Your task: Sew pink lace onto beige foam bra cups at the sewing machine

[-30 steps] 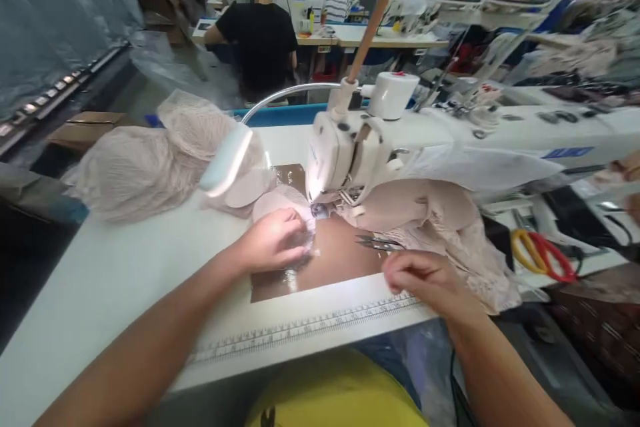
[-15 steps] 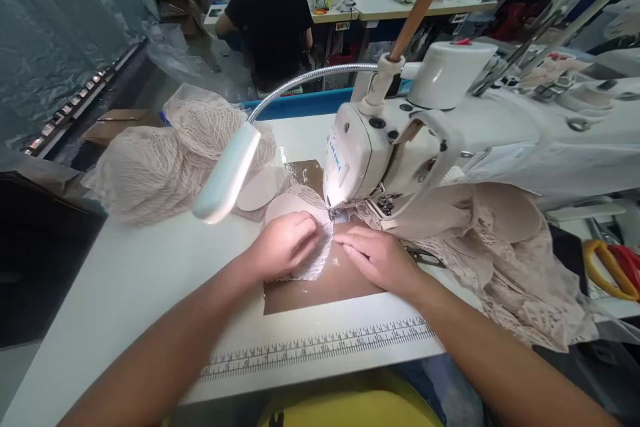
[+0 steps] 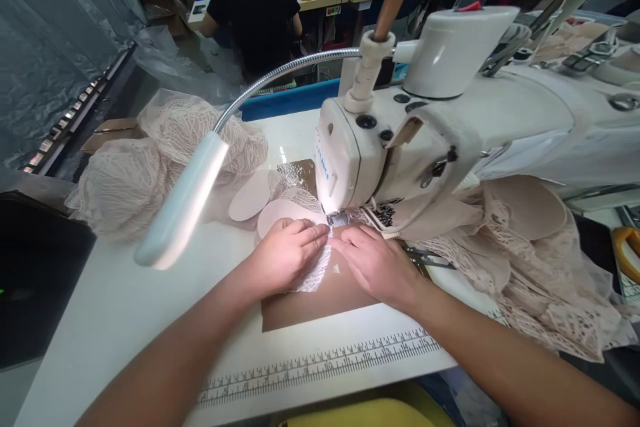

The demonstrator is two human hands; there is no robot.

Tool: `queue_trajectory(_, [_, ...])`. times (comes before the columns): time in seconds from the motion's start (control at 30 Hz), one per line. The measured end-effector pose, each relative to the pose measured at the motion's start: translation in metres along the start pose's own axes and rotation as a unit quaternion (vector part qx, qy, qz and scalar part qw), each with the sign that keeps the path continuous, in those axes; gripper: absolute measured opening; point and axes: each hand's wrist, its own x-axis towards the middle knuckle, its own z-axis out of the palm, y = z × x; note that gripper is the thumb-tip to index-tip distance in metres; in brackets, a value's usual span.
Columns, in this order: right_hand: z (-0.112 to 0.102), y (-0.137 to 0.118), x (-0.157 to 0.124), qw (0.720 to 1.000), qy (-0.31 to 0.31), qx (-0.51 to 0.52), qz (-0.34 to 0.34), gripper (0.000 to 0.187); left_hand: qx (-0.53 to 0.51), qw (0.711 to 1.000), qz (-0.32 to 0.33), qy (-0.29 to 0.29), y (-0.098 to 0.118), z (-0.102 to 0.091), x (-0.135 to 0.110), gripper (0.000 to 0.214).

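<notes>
Under the presser foot (image 3: 338,218) of a white sewing machine (image 3: 345,153) lies a piece of pale pink lace fabric (image 3: 316,275), joined by a smooth rounded cup pad (image 3: 275,215). My left hand (image 3: 287,253) is closed on the lace, its fingertips just in front of the foot. From the other side my right hand (image 3: 377,263) meets it, with bent fingers pinching the lace edge; the fingertips of both hands nearly touch. Beneath the work is a brown plate (image 3: 300,310) on the white table. My fingers partly hide the lace and the seam.
Bundled lace pieces (image 3: 120,180) lie at the left, beside another cup pad (image 3: 249,197). Sewn lace (image 3: 540,267) heaps at the right, near dark scissors (image 3: 427,257). A lamp (image 3: 185,203) hangs over the table. A printed ruler (image 3: 320,370) runs along the front edge. Another person (image 3: 255,10) sits beyond.
My left hand has moved forward to the presser foot. My right fingers, stretched out before, are now bent at the lace edge. The view has shifted closer to the machine.
</notes>
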Motion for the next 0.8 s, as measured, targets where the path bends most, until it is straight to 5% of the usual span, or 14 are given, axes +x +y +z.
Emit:
queue_trajectory(0.3, [-0.002, 0.001, 0.003, 0.999, 0.019, -0.012, 0.033, 0.034, 0.017, 0.998, -0.063, -0.025, 0.009, -0.004, 0.009, 0.037])
queue_trajectory(0.8, [-0.006, 0.009, -0.005, 0.992, 0.056, 0.111, 0.001, 0.032, -0.111, 0.988, -0.11, -0.012, 0.01, -0.013, 0.005, 0.02])
